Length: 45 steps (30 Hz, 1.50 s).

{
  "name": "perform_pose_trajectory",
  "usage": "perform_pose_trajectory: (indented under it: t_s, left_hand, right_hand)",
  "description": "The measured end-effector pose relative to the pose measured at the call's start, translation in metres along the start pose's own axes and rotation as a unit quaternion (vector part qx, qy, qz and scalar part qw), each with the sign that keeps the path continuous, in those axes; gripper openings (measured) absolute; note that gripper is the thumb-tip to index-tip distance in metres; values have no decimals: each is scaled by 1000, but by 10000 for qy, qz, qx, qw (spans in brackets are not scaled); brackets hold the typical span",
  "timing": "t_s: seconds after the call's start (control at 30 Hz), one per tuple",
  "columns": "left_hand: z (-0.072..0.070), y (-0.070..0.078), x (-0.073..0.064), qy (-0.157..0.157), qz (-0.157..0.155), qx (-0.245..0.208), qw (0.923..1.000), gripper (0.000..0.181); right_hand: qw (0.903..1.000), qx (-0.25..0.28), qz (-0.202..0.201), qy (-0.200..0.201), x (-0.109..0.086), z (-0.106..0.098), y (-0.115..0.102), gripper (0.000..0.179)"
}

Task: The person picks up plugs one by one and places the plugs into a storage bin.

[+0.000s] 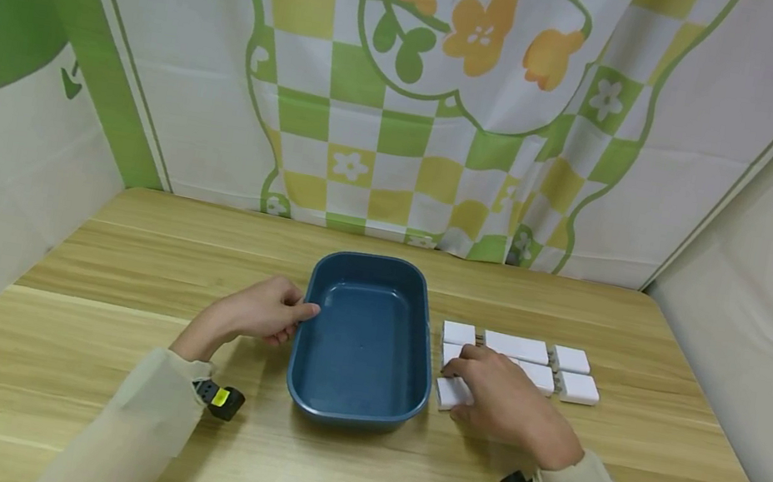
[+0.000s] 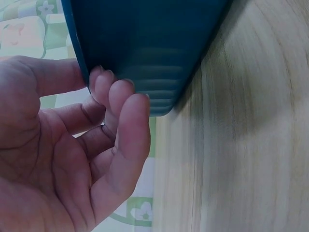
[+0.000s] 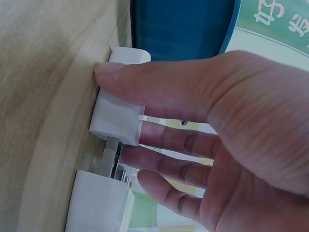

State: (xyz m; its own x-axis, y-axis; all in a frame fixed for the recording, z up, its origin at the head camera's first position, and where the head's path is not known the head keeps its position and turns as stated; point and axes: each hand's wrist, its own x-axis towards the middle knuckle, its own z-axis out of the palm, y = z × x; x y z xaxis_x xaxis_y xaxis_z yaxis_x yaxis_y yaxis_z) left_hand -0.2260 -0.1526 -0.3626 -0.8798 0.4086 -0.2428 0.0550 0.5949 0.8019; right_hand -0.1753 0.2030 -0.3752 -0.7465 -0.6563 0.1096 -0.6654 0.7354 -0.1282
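A deep blue plastic basin [image 1: 362,355] stands on the table in the middle of the head view. My left hand [image 1: 263,310] pinches its left rim, thumb over the edge and fingers curled against the outer wall [image 2: 145,53]. Right of the basin, my right hand [image 1: 501,398] holds a white charger plug [image 1: 451,394] at the near end of the group. In the right wrist view, my thumb lies across one side of this plug [image 3: 118,113] and fingers touch its other side. Metal prongs [image 3: 112,154] show between it and another white plug [image 3: 96,203].
More white plugs lie close together in rows, among them a back-left one [image 1: 458,334], a pair end to end [image 1: 516,347] and two at the right [image 1: 577,388]. My right hand partly hides some. Patterned curtains [image 1: 415,153] surround the wooden table [image 1: 123,275].
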Motion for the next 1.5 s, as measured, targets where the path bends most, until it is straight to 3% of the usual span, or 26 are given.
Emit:
perform_pose_trajectory:
  t_s: [1.5]
  left_hand:
    - [-1,0,0,-136,-60,-285,9995,41]
  right_hand:
    - [9985,-33,146,-532,3,-1,-6,39]
